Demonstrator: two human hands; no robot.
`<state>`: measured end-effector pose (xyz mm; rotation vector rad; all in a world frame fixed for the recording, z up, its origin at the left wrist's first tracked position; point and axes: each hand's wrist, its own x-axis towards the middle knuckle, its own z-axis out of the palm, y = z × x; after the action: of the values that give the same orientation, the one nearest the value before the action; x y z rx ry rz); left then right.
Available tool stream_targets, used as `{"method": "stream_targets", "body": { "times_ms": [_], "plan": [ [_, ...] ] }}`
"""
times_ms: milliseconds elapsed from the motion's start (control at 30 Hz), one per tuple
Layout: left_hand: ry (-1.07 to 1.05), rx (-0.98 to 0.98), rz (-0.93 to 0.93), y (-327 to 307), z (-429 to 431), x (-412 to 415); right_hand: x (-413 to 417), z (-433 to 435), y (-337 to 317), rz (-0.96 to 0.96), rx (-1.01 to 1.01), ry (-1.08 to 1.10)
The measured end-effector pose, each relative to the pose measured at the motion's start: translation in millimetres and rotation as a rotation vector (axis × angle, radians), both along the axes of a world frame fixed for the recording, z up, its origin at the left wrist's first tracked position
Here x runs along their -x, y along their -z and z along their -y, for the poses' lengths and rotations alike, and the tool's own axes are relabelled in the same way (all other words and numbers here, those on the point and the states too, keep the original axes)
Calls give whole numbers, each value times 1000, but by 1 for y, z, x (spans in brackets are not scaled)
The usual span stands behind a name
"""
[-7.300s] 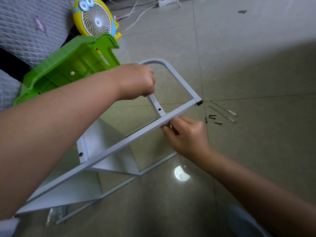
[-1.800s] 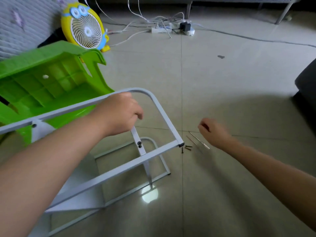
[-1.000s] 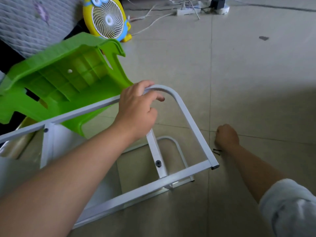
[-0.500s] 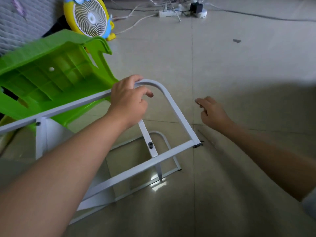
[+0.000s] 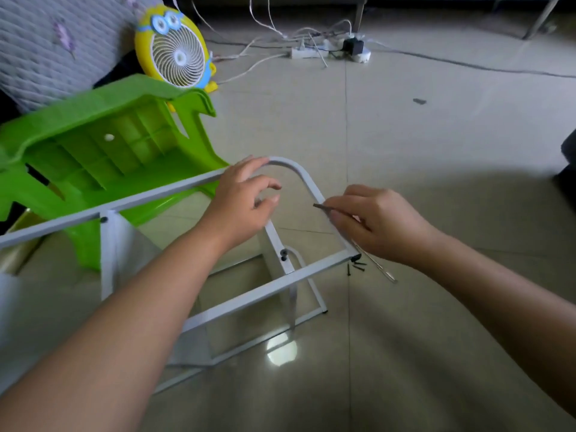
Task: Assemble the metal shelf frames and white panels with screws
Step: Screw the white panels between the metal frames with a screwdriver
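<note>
The grey metal shelf frame [image 5: 314,190] stands tilted on the floor, its curved corner at the centre. A white panel [image 5: 123,251] is fixed inside it at the left, and a black screw head [image 5: 283,254] sits in the crossbar. My left hand [image 5: 240,207] holds the frame's top rail beside the curve, fingers loosely curled over it. My right hand [image 5: 377,222] pinches a dark screw [image 5: 321,206] between thumb and fingers, its tip pointing left at the curved rail. Loose black screws [image 5: 357,267] and a thin screwdriver [image 5: 381,269] lie on the floor by the frame's corner.
A green plastic stool [image 5: 103,141] lies tipped against the frame at the left. Behind it stand a yellow fan [image 5: 176,49] and a grey quilted cover [image 5: 46,42]. A power strip with cables [image 5: 311,51] lies at the back. The floor is beige tile.
My right hand went down to the loose screws on the floor, came up with one, and now holds it beside the curved rail. My left hand stays on the top rail.
</note>
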<state>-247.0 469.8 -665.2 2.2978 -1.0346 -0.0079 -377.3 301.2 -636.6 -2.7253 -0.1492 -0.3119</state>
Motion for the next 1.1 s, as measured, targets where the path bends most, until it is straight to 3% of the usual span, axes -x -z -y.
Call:
{"method": "stream_targets", "body": {
  "times_ms": [200, 333, 400, 633, 700, 867, 1100],
  "plan": [
    [47, 82, 61, -11, -50, 55, 2, -9, -20, -34, 80, -90],
    [-31, -76, 202, -10, -59, 94, 2, -13, -17, 26, 115, -128],
    [-14, -127, 289, -5, -56, 100, 3, -19, -16, 15, 137, -108],
    [17, -34, 431, 3, -54, 97, 4, -19, -18, -99, 142, -133],
    [5, -25, 483, 3, -53, 93, 2, -22, -19, -56, 110, -167],
    [-33, 57, 522, 3, -46, 87, 2, -26, -19, 45, -206, 14],
    [-17, 138, 409, 1, -43, 82, 0, -30, -23, 189, -900, 145]
  ]
}}
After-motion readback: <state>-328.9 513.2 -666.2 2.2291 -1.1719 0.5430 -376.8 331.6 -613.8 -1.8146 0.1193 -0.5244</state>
